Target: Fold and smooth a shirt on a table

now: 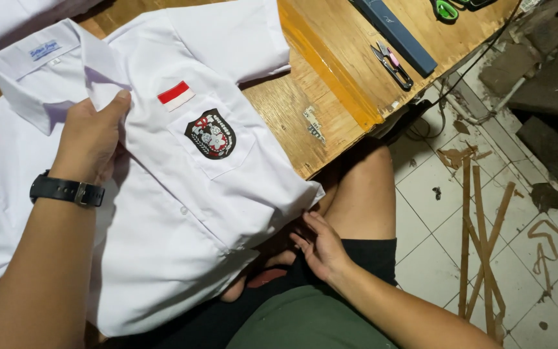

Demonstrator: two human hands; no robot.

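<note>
One white shirt (182, 194), two hands: left hand (92, 139), right hand (321, 249).

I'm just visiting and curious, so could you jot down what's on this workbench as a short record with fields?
Garment: white shirt with a dark chest badge and a red-and-white patch, spread on the wooden table
Left hand: left hand grips the shirt front near the collar; black wristwatch on that wrist
Right hand: right hand open, fingertips at the shirt's lower corner
Tools: thread snips beside a long blue box; green-handled scissors at the far edge
Floor: wooden sticks on white tiles
</note>
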